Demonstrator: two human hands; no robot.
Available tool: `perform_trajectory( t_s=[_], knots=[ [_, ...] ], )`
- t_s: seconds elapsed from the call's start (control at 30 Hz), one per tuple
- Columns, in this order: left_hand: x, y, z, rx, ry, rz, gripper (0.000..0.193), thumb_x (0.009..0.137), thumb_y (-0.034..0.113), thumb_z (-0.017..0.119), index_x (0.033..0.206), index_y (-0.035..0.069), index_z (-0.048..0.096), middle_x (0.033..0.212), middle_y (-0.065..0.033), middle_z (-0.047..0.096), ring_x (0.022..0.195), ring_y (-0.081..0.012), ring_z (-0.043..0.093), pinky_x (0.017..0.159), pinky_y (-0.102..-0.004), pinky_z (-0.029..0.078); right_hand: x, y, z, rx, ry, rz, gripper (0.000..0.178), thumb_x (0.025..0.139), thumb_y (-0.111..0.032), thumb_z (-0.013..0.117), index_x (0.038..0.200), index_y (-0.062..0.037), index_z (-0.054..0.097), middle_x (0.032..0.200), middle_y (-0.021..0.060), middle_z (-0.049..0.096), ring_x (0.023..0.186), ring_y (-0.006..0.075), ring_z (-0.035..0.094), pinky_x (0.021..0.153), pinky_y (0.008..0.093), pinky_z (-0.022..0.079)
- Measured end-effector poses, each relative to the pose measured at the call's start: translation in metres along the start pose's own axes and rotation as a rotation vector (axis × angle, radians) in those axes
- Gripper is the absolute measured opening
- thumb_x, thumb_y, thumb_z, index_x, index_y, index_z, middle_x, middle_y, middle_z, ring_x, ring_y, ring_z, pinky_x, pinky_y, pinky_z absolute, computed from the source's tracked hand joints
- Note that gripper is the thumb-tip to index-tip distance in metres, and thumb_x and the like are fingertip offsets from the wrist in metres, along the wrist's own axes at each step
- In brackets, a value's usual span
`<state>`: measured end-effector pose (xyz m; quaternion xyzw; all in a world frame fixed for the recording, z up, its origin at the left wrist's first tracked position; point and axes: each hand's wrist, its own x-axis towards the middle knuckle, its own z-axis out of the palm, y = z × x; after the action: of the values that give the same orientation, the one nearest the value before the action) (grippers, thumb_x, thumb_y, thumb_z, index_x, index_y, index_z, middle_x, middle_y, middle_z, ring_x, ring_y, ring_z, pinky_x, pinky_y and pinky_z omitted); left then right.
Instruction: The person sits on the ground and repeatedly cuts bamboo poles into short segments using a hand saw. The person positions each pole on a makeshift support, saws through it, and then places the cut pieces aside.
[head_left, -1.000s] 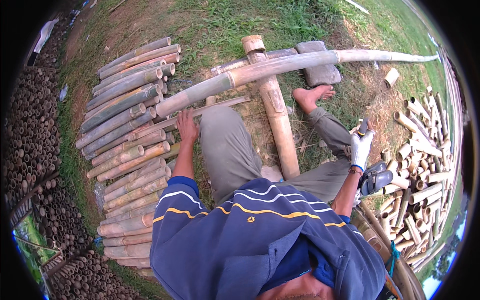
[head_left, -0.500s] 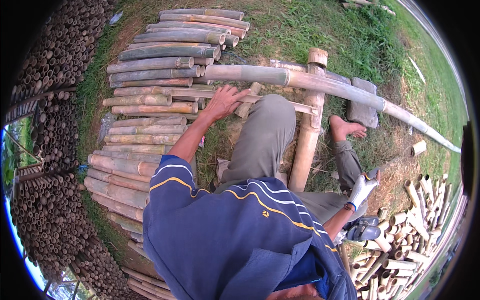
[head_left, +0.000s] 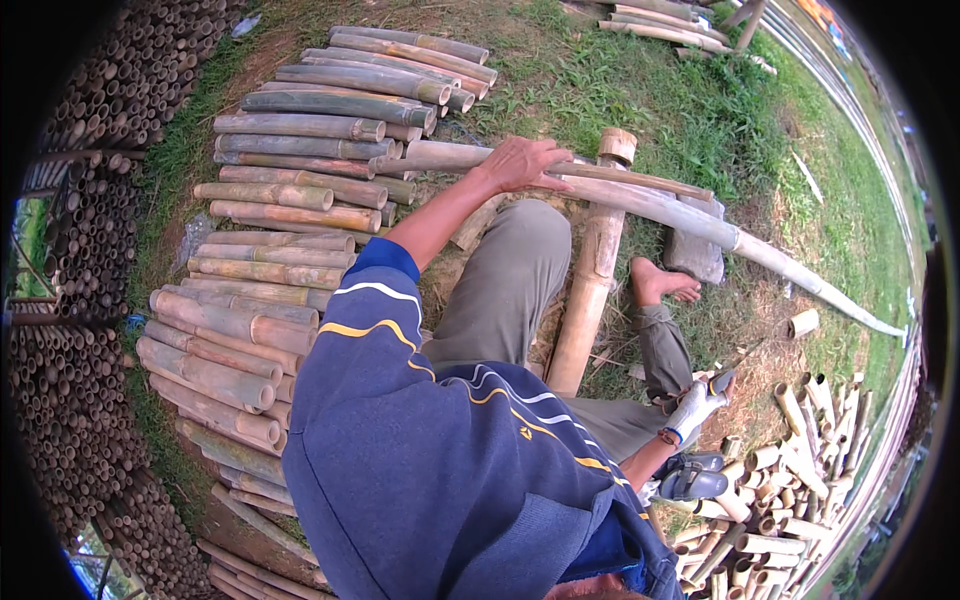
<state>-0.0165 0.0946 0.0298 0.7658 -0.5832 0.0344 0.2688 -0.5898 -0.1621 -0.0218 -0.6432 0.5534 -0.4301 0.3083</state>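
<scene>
My left hand (head_left: 522,165) is stretched forward and closed around a split bamboo strip (head_left: 645,181). The strip reaches out to the right, over or just above a long bamboo pole (head_left: 690,220); whether they touch is unclear. That pole lies across a thick bamboo post (head_left: 590,265) on the ground. Low on the right, my right hand (head_left: 697,408), in a white glove, is closed on what looks like a knife (head_left: 721,382) with a dark handle. Its thin blade is hard to make out against the ground.
Cut bamboo lengths (head_left: 290,218) lie in a row on the left. Short bamboo offcuts (head_left: 790,500) are heaped at lower right, beside a dark sandal (head_left: 695,478). A grey stone block (head_left: 694,255) sits by my bare foot (head_left: 660,282). Stacked bamboo (head_left: 75,440) fills the far left.
My left hand has moved forward and right, lifting the bamboo strip from beside my knee up to the long pole. The right hand still grips the knife low down.
</scene>
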Motion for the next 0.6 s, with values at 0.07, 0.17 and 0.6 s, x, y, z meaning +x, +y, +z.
perform_trajectory(
  t_s=[0.07,0.17,0.6],
  knots=[
    [0.004,-0.012,0.009,0.033,-0.057,-0.014,0.061,0.097,0.065,0.073,0.135,0.017,0.075,0.106,-0.0127,0.079,0.093,-0.0383,0.077,0.081,-0.0507,0.063,-0.008,-0.015,0.009,0.053,-0.024,0.066,0.076,0.101,0.004,0.064,0.167,-0.0200,0.036,0.105,0.0122,0.063,0.055,0.0142,0.053,0.048,0.0306,0.044],
    [0.013,-0.019,0.024,0.032,-0.106,0.060,0.064,0.097,0.066,0.068,0.138,0.018,0.075,0.100,-0.0155,0.080,0.092,-0.0393,0.078,0.081,-0.0512,0.063,-0.019,-0.032,0.011,0.048,-0.024,0.104,0.074,0.102,0.004,0.066,0.166,-0.0195,0.037,0.095,0.0087,0.063,0.055,0.0130,0.053,0.048,0.0310,0.043],
    [0.023,-0.019,0.053,0.109,-0.239,0.123,0.071,0.100,0.044,0.072,0.166,0.032,0.050,0.105,-0.0193,0.078,0.094,-0.0408,0.077,0.085,-0.0546,0.062,-0.018,-0.021,0.013,0.151,-0.034,0.095,0.083,0.092,0.012,0.062,0.167,-0.0169,0.038,0.148,0.0111,0.051,0.107,0.0158,0.062,0.089,0.0304,0.057]
  ],
)
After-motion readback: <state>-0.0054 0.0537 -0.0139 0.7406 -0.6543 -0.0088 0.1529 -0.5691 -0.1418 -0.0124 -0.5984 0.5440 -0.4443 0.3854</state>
